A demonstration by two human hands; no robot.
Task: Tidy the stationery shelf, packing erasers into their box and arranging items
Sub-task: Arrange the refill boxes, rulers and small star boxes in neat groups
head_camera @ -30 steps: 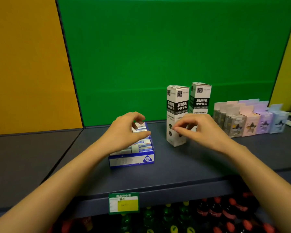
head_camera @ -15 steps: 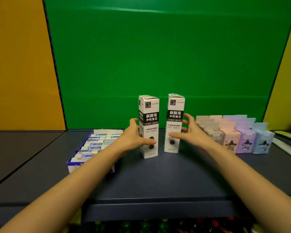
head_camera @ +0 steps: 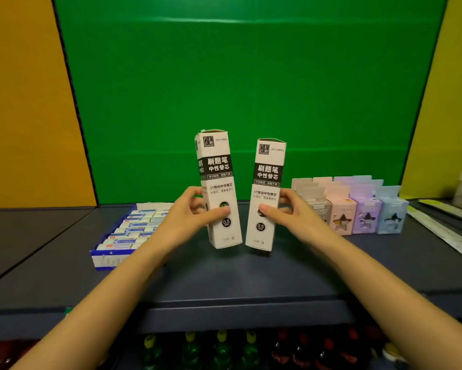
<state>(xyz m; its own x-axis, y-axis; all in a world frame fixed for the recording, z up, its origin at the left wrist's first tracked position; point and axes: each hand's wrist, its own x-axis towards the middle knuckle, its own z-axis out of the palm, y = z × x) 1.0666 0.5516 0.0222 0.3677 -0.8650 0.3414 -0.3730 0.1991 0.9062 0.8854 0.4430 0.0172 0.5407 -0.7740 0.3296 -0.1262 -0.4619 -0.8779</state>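
Note:
Two tall white-and-black refill boxes are held over the middle of the dark shelf (head_camera: 224,279). My left hand (head_camera: 189,220) grips the left refill box (head_camera: 217,188), which is lifted and tilted left. My right hand (head_camera: 285,214) grips the right refill box (head_camera: 267,182), leaning slightly right with its base just at the shelf. A blue eraser box (head_camera: 109,259), filled with several white erasers (head_camera: 133,231), lies to the left behind my left forearm.
A row of small pastel boxes (head_camera: 366,217) stands at the right. Long flat packets (head_camera: 443,231) lie at the far right. A green back panel (head_camera: 251,89) closes the shelf. Bottles (head_camera: 221,348) fill the shelf below the front edge.
My left hand left the eraser box and both hands closed around the two refill boxes. The boxes have risen and tilted apart at the top.

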